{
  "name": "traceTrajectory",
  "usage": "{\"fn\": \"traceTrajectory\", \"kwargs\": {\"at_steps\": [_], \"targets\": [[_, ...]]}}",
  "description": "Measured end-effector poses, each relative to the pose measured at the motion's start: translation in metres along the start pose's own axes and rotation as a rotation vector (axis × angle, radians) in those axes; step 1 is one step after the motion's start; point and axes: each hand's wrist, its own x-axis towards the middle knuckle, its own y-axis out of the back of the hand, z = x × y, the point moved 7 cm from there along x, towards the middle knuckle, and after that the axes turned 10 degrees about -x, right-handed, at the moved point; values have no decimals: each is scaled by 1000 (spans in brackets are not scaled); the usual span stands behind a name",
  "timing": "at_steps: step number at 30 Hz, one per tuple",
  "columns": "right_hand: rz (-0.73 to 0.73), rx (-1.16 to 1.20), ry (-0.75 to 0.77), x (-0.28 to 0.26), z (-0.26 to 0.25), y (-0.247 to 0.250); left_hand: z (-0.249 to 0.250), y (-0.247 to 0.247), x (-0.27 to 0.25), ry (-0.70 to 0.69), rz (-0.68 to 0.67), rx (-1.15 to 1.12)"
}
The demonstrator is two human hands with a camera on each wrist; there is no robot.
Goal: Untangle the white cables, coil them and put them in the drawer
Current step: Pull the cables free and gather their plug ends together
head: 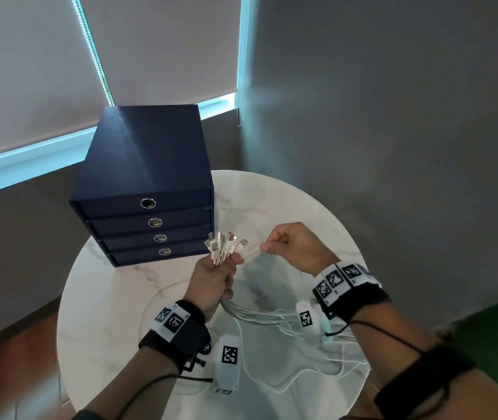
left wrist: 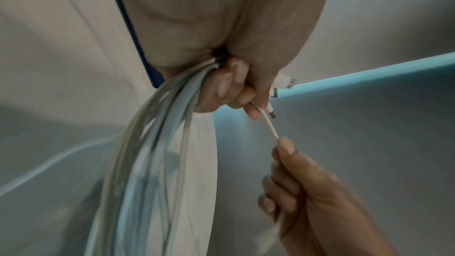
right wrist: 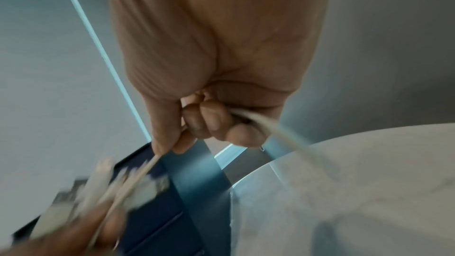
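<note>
White cables (head: 272,319) bunch in the left hand (head: 211,283), fingers clamped, tails trailing across the round marble worktop (head: 105,298); right hand (head: 290,247) pinches one strand, which could snag and drag neighbours loose.

- The place looks like an office or a small study room.
- A dark blue drawer box (head: 147,189) with four drawers and metal ring pulls stands on a round white marble-look table (head: 114,301).
- Grey roller blinds (head: 162,47) with a bead chain (head: 238,113) cover the windows.
- The wall (head: 393,101) is plain grey, and the floor (head: 8,353) is brown wood.
</note>
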Motion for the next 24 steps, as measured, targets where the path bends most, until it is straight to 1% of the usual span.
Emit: {"fn": "traceTrajectory", "kwargs": {"at_steps": [3, 5, 7, 8, 9, 10, 11, 13, 15, 16, 17, 18, 19, 21, 22, 24], "targets": [[115, 57, -67, 1, 17, 36, -7, 13, 2, 39, 58, -55], [149, 213, -92, 0, 24, 50, -12, 17, 2, 56, 61, -33], [186, 400, -103, -2, 24, 54, -16, 12, 2, 70, 42, 9], [200, 454, -96, -3, 21, 53, -16, 9, 1, 74, 33, 24], [199, 460, -81, -4, 17, 51, -15, 7, 1, 72, 33, 30], [179, 408, -66, -3, 13, 47, -13, 7, 1, 61, 45, 26], [132, 303, -52, -4, 9, 41, -9, 8, 2, 46, 66, 12], [-27, -19, -24, -7, 0, 25, -3, 11, 3, 14, 97, -18], [-209, -328, 6, -15, -9, 6, 2, 8, 3, -16, 92, -1], [-286, -432, 13, -18, -14, -3, 4, 6, 2, -32, 79, 26], [-345, -485, 17, -21, -18, -11, 6, 1, 1, -47, 58, 59], [-386, -480, 27, -22, -24, -19, 8, -4, -1, -60, 26, 92], [-410, -399, 38, -21, -31, -24, 10, -10, -4, -71, -16, 109], [-402, -84, 66, -16, -47, -30, 14, -21, -10, -87, -80, 97], [-354, 44, 81, -11, -53, -28, 15, -24, -12, -83, -100, 73], [-232, 177, 87, -3, -58, -23, 15, -26, -12, -57, -113, 12]]}}
